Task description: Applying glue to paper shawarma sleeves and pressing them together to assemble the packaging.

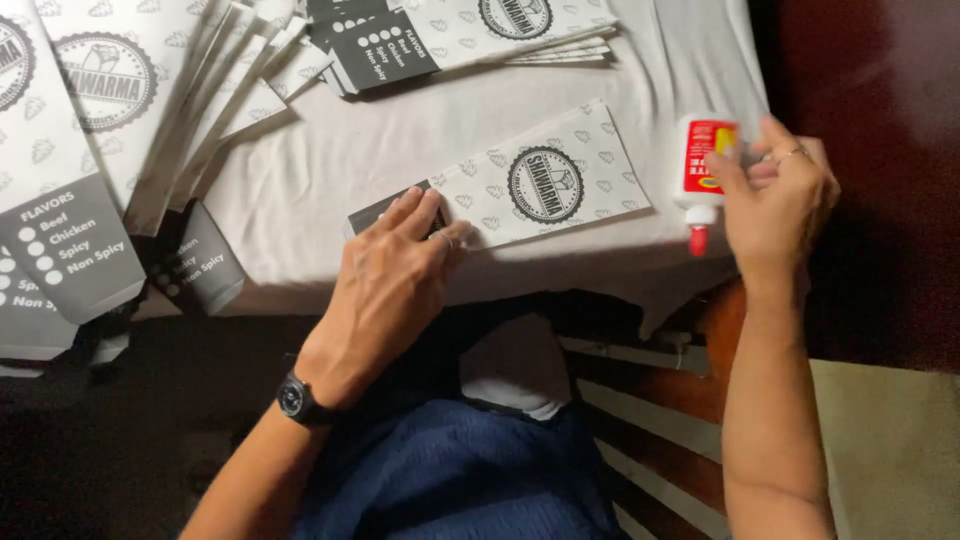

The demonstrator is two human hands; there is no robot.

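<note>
A flat white paper bag [540,185] with a round dark emblem and a grey end lies on the white cloth [350,150]. My left hand [395,275], with a ring and a black wristwatch, presses down on the bag's grey end with flat fingers. My right hand [775,195] holds a white glue bottle [700,170] with a red label, tipped so that its red nozzle points down near the table's edge, just right of the bag.
Stacks of the same printed paper bags [110,120] fan out at the left and more lie at the top [450,35]. The cloth's front edge hangs over a dark wooden table. My blue-clad lap [450,470] is below.
</note>
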